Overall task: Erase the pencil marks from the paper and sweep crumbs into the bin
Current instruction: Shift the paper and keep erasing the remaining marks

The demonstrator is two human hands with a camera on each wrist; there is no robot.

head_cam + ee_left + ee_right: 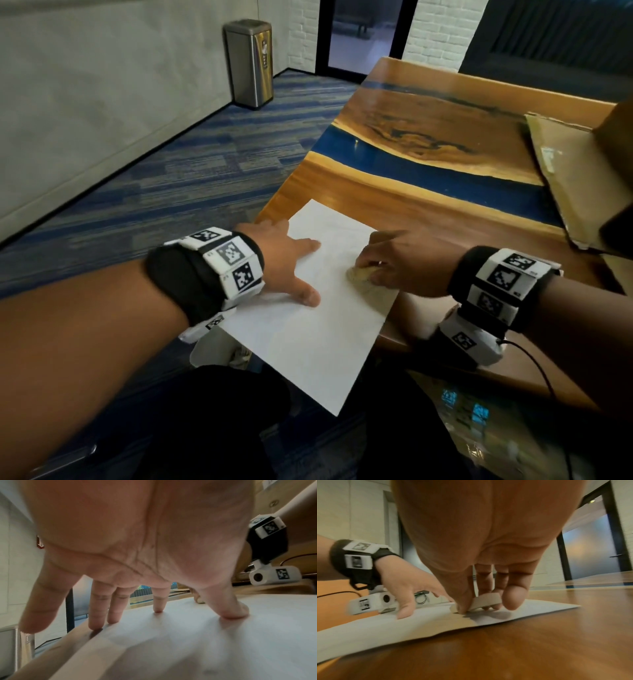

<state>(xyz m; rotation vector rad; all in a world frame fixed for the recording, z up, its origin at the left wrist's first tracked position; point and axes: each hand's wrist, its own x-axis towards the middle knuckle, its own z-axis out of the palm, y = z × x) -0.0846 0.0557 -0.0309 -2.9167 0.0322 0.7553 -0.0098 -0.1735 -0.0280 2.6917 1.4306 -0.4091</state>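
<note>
A white sheet of paper (308, 325) lies at the near left corner of the wooden table (428, 219), its near end hanging over the edge. Faint pencil lines show near its far part. My left hand (287, 260) presses flat on the paper's left side, fingers spread and straight (157, 601). My right hand (387, 263) pinches a pale, worn eraser (358, 274) between thumb and fingers and holds it down on the paper's right side (486, 600). The left hand (406, 588) shows to the left in the right wrist view. No crumbs are discernible.
A steel bin (250, 61) stands on the blue carpet by the far wall, left of the table. Flattened cardboard (575, 178) lies on the table's right part. A blue resin strip (428, 164) crosses the tabletop beyond the paper.
</note>
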